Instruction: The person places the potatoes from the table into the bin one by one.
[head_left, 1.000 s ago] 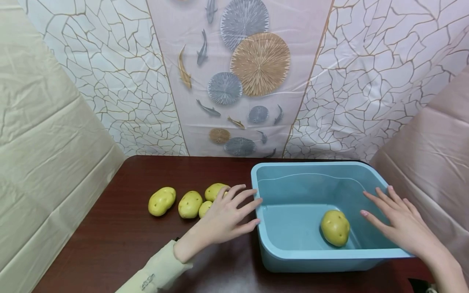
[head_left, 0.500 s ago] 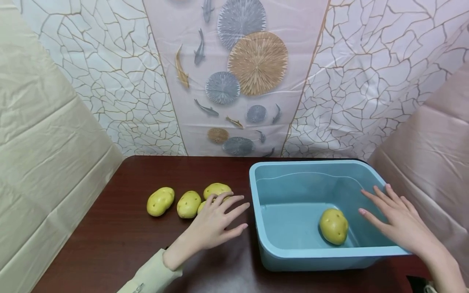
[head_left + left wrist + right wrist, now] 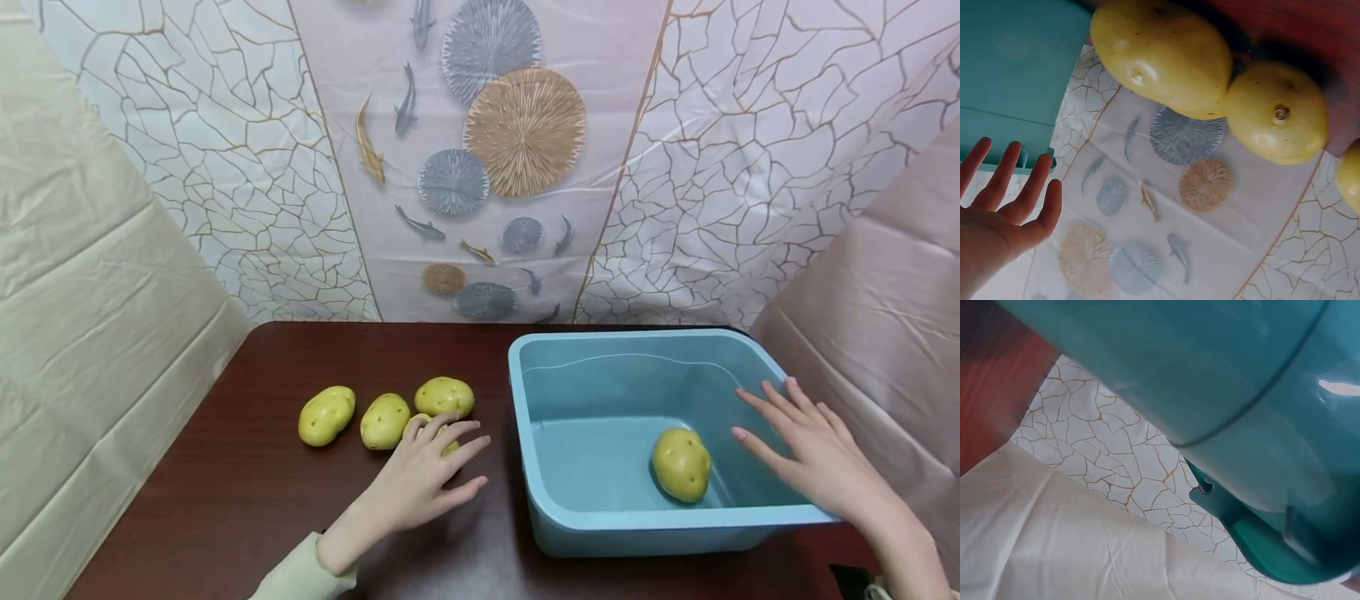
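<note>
Potato (image 3: 450,448) partly hidden — behind left hand (image 3: 422,469), right forearm (image 3: 910,546) cut off

yellow potatoes (image 3: 385,422) outside blue basin (image 3: 675,521), one potato (image 3: 681,466) inside

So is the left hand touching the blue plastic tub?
Apart: the head view shows reddish-brown tabletop between the left hand and the blue plastic tub.

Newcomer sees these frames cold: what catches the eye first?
A big blue tub on the right of the dark table, one yellow potato inside, the right hand by the tub's right rim. Left of it, several yellow potatoes on the table, at least one partly hidden by the left hand. Behind, a printed gold disc on the pale backdrop.
</note>
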The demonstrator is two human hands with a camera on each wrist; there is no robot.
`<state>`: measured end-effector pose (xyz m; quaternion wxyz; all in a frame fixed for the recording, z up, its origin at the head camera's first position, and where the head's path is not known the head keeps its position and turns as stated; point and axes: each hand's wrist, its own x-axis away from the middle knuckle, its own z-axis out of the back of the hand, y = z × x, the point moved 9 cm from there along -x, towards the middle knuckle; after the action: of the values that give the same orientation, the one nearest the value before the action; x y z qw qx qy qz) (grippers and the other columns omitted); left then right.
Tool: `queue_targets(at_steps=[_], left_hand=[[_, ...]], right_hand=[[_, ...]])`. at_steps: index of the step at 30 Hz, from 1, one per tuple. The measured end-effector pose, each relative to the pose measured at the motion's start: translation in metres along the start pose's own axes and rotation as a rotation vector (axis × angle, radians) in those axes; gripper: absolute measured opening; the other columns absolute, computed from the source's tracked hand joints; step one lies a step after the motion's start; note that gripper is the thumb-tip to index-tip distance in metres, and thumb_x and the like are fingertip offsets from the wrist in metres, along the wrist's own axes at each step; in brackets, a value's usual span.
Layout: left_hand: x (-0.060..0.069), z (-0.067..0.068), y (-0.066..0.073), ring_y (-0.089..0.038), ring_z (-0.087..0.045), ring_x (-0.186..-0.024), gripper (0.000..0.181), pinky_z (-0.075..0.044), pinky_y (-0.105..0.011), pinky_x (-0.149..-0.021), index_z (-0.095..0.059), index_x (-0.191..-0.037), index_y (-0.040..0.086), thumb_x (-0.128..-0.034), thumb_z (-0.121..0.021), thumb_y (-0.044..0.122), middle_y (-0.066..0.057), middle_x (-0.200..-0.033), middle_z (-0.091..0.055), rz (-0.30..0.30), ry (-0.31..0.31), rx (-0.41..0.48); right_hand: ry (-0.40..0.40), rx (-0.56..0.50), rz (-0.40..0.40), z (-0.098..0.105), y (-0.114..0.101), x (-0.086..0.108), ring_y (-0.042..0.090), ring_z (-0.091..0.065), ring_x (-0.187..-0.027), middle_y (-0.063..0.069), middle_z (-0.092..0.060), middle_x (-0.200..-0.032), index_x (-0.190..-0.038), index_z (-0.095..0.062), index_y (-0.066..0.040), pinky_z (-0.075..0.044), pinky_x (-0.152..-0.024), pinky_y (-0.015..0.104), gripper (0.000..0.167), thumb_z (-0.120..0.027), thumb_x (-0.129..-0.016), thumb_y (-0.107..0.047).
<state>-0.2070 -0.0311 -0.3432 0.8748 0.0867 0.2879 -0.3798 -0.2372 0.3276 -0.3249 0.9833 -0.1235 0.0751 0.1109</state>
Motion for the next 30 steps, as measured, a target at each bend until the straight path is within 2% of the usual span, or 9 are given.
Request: queue_targets(at_steps=[6,15,24,30], left_hand=[[0.009,-0.004,-0.005,-0.025,-0.049,-0.108,0.041,-0.037,-0.041,-0.084,-0.060,-0.113,0.021,-0.0769,-0.063,0.040,0.000,-0.115,-0.057,0.017,-0.011,0.009],[0.021,-0.013,-0.016,-0.024,-0.048,-0.110,0.043,-0.038,-0.046,-0.086,-0.057,-0.117,0.022,-0.0791,-0.060,0.043,0.000,-0.118,-0.055,0.045,-0.068,0.007],[0.027,-0.017,-0.023,-0.022,-0.050,-0.108,0.044,-0.039,-0.046,-0.082,-0.057,-0.117,0.020,-0.0787,-0.061,0.041,-0.003,-0.116,-0.056,0.055,-0.102,0.046],[0.033,-0.029,-0.027,-0.021,-0.050,-0.105,0.044,-0.041,-0.044,-0.082,-0.058,-0.116,0.020,-0.0765,-0.063,0.040,-0.002,-0.115,-0.057,0.044,-0.112,0.052]], right_hand=[[0.004,-0.004,0.007,0.000,0.000,0.001,0.029,0.018,-0.135,0.035,-0.021,-0.138,-0.135,-0.035,-0.003,0.018,-0.102,0.056,0.061,-0.048,-0.089,-0.040],[0.012,-0.001,0.012,0.001,-0.001,0.000,0.028,0.018,-0.135,0.034,-0.021,-0.139,-0.136,-0.035,-0.003,0.018,-0.102,0.056,0.061,-0.048,-0.089,-0.039],[0.003,-0.007,0.010,0.001,0.000,0.000,0.028,0.018,-0.135,0.035,-0.022,-0.138,-0.135,-0.036,-0.002,0.018,-0.102,0.055,0.061,-0.048,-0.089,-0.040],[0.014,-0.010,0.021,0.002,0.000,0.001,0.028,0.017,-0.136,0.035,-0.024,-0.138,-0.134,-0.037,-0.002,0.017,-0.102,0.055,0.060,-0.049,-0.089,-0.039]])
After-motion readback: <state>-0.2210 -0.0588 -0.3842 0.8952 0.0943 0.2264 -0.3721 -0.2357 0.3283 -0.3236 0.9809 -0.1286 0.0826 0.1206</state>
